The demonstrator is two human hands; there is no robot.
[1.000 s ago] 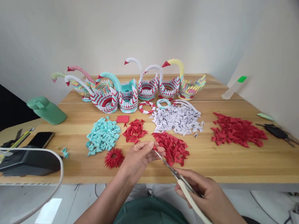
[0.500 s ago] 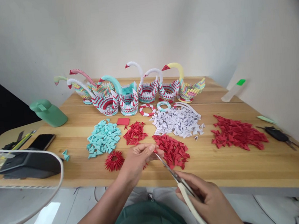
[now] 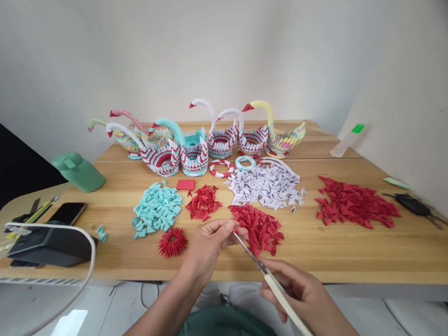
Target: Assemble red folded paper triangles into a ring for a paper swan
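Note:
My left hand [image 3: 211, 240] pinches a small red paper piece [image 3: 235, 231], mostly hidden by the fingers, above the table's front edge. In my right hand [image 3: 297, 289] is a pair of scissors [image 3: 271, 281] with pale handles; its blade tips touch or nearly touch the red piece, and the blades look closed. Just beyond the scissors lies a pile of folded red paper triangles [image 3: 258, 229]. A spiky red paper ring [image 3: 173, 242] rests left of my left hand. Behind it are a turquoise pile [image 3: 157, 208] and a smaller red pile [image 3: 203, 202].
Several folded-paper swans [image 3: 193, 152] stand at the back, with two paper rings [image 3: 221, 168] before them. White triangles [image 3: 267, 185] are heaped mid-table, more red ones [image 3: 354, 201] to the right. Keys [image 3: 411, 204], a green bottle [image 3: 78, 172], a phone [image 3: 68, 213] and a black box [image 3: 52, 245] sit at the sides.
The scissors' handles have come closer together in my right hand, with the blade tips still at the red piece. My left hand keeps its pinch. The view has shifted slightly.

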